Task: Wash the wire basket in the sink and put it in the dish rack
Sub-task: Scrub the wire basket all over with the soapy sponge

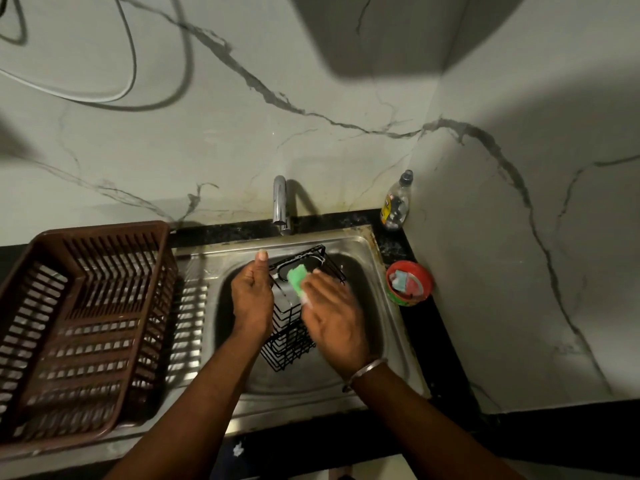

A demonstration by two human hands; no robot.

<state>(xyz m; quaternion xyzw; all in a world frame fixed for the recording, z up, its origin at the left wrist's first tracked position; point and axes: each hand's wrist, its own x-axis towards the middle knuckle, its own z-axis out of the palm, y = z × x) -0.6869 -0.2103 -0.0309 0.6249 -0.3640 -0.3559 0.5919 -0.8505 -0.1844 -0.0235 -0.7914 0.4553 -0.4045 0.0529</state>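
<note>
While the brown dish rack (86, 327) sits at far left, the left hand (251, 296) holds the black wire basket (291, 341) tilted inside the sink (375, 252), fingers curled round its wires, thumb raised. The right hand (332, 320), blurred, has its fingers clamped on a green sponge (297, 277) against the basket's upper end. A red tub (408, 282) stands on the surface (440, 327) at right.

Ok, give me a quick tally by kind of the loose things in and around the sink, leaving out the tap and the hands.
wire basket: 1
sponge: 1
dish rack: 1
bottle: 1
red tub: 1
Total: 5
</note>
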